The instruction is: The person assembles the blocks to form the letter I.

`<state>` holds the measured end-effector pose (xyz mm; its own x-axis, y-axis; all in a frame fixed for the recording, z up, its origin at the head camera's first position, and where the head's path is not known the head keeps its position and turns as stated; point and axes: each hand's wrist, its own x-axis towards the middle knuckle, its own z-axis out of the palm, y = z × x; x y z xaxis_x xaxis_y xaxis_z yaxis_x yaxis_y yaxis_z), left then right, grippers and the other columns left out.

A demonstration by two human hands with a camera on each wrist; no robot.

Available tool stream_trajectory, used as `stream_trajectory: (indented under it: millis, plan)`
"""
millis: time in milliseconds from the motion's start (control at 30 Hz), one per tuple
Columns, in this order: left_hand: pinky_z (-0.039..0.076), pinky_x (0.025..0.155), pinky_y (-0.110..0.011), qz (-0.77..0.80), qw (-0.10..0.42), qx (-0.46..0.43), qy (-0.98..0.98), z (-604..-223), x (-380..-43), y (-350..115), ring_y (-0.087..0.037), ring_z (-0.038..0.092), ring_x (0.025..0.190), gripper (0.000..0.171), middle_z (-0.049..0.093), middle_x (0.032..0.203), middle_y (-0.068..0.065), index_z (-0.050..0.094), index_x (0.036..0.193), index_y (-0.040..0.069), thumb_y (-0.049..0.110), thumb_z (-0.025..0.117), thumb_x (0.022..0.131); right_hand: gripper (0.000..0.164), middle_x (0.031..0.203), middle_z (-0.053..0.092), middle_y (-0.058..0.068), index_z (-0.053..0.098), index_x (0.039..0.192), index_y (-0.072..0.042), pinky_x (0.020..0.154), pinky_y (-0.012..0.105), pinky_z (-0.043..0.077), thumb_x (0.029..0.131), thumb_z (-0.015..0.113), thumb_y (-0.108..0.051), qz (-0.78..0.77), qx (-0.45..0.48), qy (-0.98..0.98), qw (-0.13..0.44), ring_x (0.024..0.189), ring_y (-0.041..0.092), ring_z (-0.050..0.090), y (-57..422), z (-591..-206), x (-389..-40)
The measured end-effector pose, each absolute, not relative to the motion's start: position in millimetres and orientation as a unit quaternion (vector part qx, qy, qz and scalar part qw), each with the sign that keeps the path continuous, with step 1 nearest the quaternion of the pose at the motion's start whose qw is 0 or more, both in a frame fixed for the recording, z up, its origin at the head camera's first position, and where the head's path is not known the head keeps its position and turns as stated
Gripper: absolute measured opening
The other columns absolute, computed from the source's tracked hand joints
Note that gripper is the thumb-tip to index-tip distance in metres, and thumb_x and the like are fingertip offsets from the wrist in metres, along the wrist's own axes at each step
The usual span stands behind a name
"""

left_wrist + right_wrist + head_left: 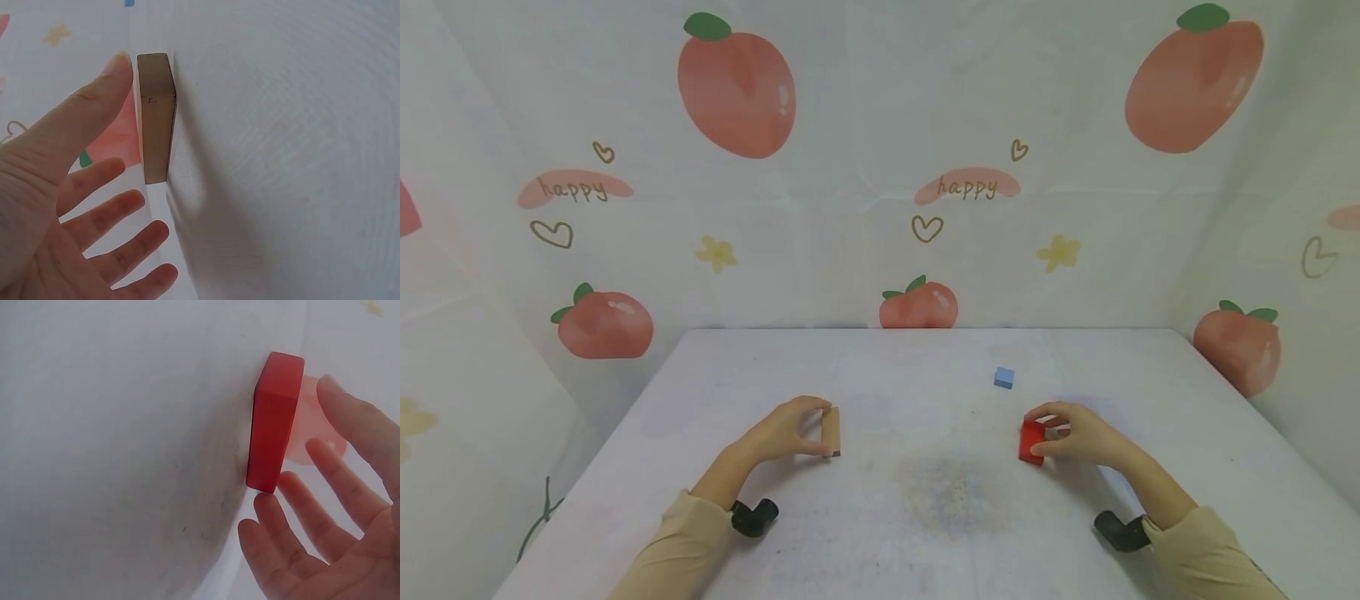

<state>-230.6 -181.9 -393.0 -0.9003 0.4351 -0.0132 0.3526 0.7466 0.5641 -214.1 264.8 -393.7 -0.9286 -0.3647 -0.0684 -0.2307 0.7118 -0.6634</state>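
A light wooden block lies on the white table, left of the middle. My left hand reaches around it from the left, thumb toward the near end and fingers toward the far end. In the left wrist view the thumb tip is right beside the block and the other fingers are spread below it. To the right is a red block. My right hand spans it from its right side. The right wrist view shows loosely spread fingers beside the red block, with the thumb apart from it.
A small blue block sits farther back on the table, behind the red one. Black curved pieces stick out at both wrists. A cloth printed with fruit hangs behind the table's far edge and along the sides.
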Motion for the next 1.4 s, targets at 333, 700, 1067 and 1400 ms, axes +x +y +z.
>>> stream_trajectory:
  millis: [333, 700, 1067, 1400]
  plan:
    - [0.034, 0.107, -0.053, 0.287, 0.071, 0.229, 0.927, -393.5, -232.0, -183.0, -0.040, 0.043, 0.128, 0.069, 0.053, 0.132, -0.018, 0.052, 0.128, 0.000, 0.028, 0.081, 0.071, 0.043, 0.119, 0.056, 0.024, 0.061, 0.113, -0.004, 0.084, 0.046, 0.054, 0.075, 0.076, -0.016, -0.340, -0.143, 0.923, 0.107, 0.102, 0.036, 0.056, 263.4, -393.5, -213.9]
    - [0.032, 0.108, -0.054, 0.280, 0.069, 0.239, 0.927, -394.0, -232.4, -183.1, -0.041, 0.042, 0.129, 0.065, 0.053, 0.133, -0.020, 0.056, 0.126, 0.002, 0.025, 0.080, 0.071, 0.043, 0.119, 0.055, 0.025, 0.061, 0.113, -0.004, 0.080, 0.044, 0.056, 0.075, 0.076, -0.014, -0.338, -0.131, 0.925, 0.112, 0.102, 0.036, 0.055, 260.1, -390.4, -211.3]
    - [0.034, 0.106, -0.054, 0.266, 0.069, 0.237, 0.932, -394.4, -232.5, -183.3, -0.041, 0.044, 0.128, 0.064, 0.053, 0.132, -0.020, 0.057, 0.124, 0.002, 0.027, 0.081, 0.070, 0.039, 0.118, 0.056, 0.024, 0.063, 0.111, -0.004, 0.081, 0.043, 0.056, 0.075, 0.076, -0.013, -0.342, -0.135, 0.923, 0.113, 0.103, 0.036, 0.056, 260.8, -393.3, -212.3]
    - [0.036, 0.105, -0.053, 0.276, 0.065, 0.235, 0.930, -395.2, -233.0, -182.1, -0.040, 0.046, 0.126, 0.064, 0.055, 0.130, -0.019, 0.058, 0.122, 0.001, 0.026, 0.082, 0.069, 0.040, 0.119, 0.056, 0.024, 0.064, 0.111, -0.004, 0.080, 0.042, 0.056, 0.074, 0.076, -0.014, -0.342, -0.121, 0.925, 0.116, 0.101, 0.034, 0.056, 259.0, -392.2, -211.3]
